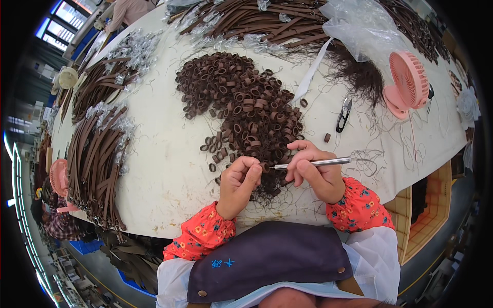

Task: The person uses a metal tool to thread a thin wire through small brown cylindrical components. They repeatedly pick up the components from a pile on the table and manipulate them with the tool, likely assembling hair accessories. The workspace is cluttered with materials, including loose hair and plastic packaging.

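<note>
My left hand (240, 183) is closed, pinching a small brown strap loop (265, 167) between thumb and fingertips. A slim silver pen-shaped tool (331, 161) lies in my right hand (317, 172), its thin tip pointing left at that loop. Whether the tip touches the loop or goes inside it I cannot tell. Just beyond both hands spreads a large heap of brown strap loops (251, 105), with loose dark thread ends (267, 192) at its near edge. A single loop (327, 137) sits apart, above my right hand.
Black thread snips (344, 115) and a pink fan (408, 82) stand to the right. Bundles of brown straps (95, 164) line the left side; more straps (267, 20) and clear plastic (362, 28) cover the far side. A wooden crate (429, 210) stands below the table's right edge.
</note>
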Demonstrator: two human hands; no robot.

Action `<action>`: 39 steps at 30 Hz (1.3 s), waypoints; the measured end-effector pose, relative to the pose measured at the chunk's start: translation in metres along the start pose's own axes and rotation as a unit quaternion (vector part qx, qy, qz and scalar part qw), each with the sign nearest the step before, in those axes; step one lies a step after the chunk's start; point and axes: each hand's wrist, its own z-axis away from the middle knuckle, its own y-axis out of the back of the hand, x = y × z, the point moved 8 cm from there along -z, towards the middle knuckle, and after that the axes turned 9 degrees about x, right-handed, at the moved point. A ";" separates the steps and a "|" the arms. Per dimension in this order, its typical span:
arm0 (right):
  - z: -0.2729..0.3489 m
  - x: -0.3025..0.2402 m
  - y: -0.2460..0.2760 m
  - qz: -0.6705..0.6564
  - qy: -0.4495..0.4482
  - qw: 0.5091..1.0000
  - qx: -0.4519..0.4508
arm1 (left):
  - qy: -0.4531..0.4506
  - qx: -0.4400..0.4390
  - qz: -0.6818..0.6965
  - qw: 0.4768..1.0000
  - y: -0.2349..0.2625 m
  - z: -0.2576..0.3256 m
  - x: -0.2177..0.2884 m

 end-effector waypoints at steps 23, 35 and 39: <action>-0.001 -0.001 0.012 -0.010 -0.003 0.999 0.046 | 0.004 0.005 0.013 1.000 0.001 0.000 -0.002; 0.001 0.022 -0.013 0.027 -0.097 0.995 0.000 | -0.138 -0.016 -0.060 0.988 -0.005 0.003 0.014; 0.003 0.021 -0.015 0.021 -0.075 0.997 -0.004 | -0.157 -0.036 -0.078 0.984 -0.005 0.005 0.016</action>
